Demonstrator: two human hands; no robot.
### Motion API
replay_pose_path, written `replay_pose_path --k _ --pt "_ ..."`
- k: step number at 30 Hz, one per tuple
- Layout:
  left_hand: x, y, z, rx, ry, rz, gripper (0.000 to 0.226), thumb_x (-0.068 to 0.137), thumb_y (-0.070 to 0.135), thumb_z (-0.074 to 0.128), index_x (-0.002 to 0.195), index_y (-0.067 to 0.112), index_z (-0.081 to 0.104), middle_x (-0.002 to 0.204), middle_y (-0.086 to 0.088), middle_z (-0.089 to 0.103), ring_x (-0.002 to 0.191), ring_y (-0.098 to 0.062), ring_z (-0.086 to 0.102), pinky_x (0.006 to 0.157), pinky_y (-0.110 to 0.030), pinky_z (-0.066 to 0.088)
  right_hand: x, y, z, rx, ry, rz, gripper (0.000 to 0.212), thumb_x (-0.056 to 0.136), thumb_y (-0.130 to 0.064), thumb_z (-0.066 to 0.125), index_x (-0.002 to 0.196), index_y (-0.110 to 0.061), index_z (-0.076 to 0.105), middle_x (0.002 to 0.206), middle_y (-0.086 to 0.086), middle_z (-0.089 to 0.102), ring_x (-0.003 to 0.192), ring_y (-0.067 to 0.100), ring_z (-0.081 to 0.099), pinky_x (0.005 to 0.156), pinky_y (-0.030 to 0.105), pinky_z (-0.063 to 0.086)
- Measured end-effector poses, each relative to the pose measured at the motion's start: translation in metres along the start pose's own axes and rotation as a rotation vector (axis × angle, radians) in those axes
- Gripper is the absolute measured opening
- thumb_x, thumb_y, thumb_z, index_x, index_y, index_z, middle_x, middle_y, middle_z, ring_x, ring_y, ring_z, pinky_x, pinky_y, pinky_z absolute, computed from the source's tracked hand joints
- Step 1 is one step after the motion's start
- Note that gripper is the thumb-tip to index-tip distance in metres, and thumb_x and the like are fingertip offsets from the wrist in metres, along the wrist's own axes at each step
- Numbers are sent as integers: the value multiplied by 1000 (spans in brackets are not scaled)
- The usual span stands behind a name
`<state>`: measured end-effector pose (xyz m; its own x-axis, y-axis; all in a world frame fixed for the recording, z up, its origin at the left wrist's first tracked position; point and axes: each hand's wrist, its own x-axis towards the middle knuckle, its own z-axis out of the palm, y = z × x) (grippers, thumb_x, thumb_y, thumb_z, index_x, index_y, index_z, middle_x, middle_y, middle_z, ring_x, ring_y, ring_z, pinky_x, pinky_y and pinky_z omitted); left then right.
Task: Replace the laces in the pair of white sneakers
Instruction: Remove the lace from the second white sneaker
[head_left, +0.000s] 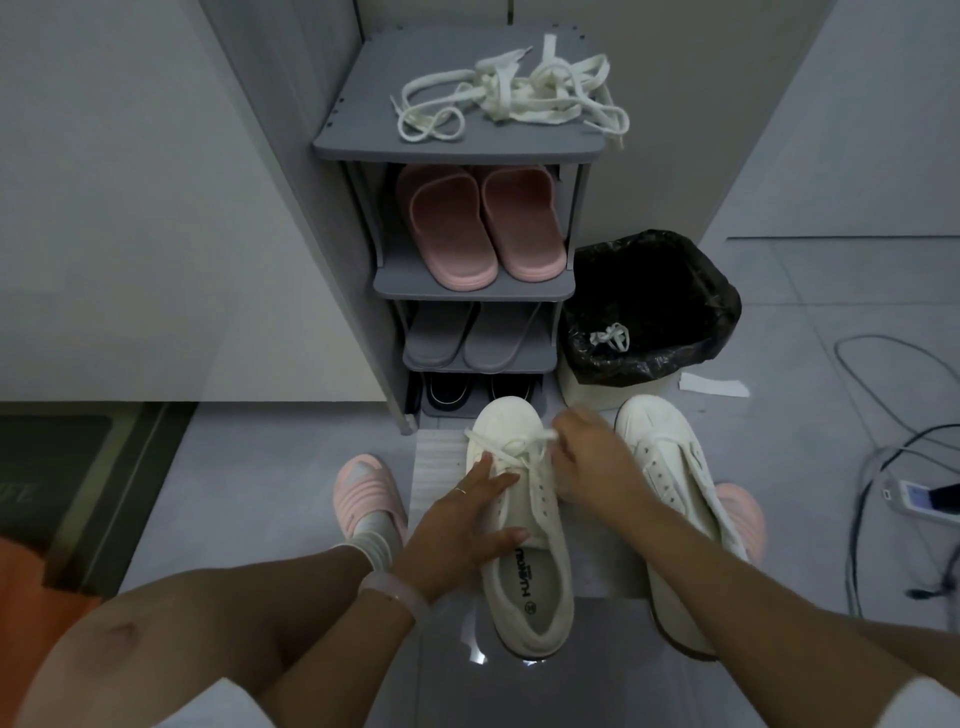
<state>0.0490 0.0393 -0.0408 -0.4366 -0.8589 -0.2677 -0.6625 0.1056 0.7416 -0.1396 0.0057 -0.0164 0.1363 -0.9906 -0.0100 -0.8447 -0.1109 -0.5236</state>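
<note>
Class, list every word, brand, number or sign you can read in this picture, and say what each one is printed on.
"HUANQIU": my best reading of the insole print in the near white sneaker.
Small round mark below that print: too small to read.
Dark mat at left: faint lettering, unreadable.
Phone screen: blurred.

Half-laced white sneaker (524, 525) beside unlaced sneaker (675, 499); spare laces (511, 96) on shelf.

Left grip (470, 512) spread flat, fingers straight – right grip (587, 457) curled, fingertips pinched together
</note>
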Motion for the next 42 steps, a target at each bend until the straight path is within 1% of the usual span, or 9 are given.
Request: replay_pose_path --k 4,9,11,20,25,27,31,36,42 --pt "-1 -1 0 -21 4 2 64 81 40 66 138 31 38 150 13 16 139 -7 20 97 -2 10 24 2 -28 205 353 212 8 89 -5 52 97 -4 56 94 3 46 79 14 44 62 19 33" --pt "1 -2 2 10 10 18 63 83 42 64 138 31 37 153 7 16 134 0 17 94 2 7 -12 -6 10 413 -80 439 24 87 -27 62 102 -7 61 92 0 61 83 12 57 68 15 41" --pt "1 -3 3 23 11 19 63 83 43 63 139 31 36 154 5 16 140 -7 17 93 3 6 -21 -9 21 446 -6 421 20 87 -25 63 98 -8 61 90 -1 60 78 5 53 64 8 36" --pt "1 -3 4 18 17 12 63 83 43 63 138 31 36 154 6 15 141 -9 17 92 7 3 -21 -10 21 213 50 175 18 91 -14 55 74 -13 49 70 -5 48 64 8 42 58 19 27" --pt "1 -3 4 -1 11 1 64 82 43 64 138 33 36 156 5 9 141 -8 16 96 0 7 -1 -4 -14 726 451 457 12 92 -14 52 82 -13 57 71 -2 55 67 12 50 58 21 38" --pt "1 -2 4 1 16 2 63 83 41 64 139 31 36 156 3 11 141 -8 15 98 -1 7 4 -1 -23 725 521 494 6 91 -15 54 93 -14 60 83 2 61 77 15 55 64 22 42" --pt "1 -2 5 -1 25 4 63 82 40 65 138 30 37 156 2 13 141 -9 16 99 -3 8 -14 -14 0 317 350 492 45 81 -13 64 123 -9 50 120 11 45 107 24 44 89 32 40" --pt "0 -1 4 7 31 7 63 83 40 64 138 29 37 156 2 13 141 -10 17 97 -1 8 -25 -25 28 340 144 451 19 88 -28 60 89 -9 58 88 4 57 84 19 56 70 25 40" --pt "0 1 3 -9 20 -1 63 83 39 64 139 29 36 156 3 11 142 -9 16 98 -3 10 -13 -26 25 325 128 375 17 91 -12 53 75 -8 50 70 2 50 64 13 45 57 22 30"
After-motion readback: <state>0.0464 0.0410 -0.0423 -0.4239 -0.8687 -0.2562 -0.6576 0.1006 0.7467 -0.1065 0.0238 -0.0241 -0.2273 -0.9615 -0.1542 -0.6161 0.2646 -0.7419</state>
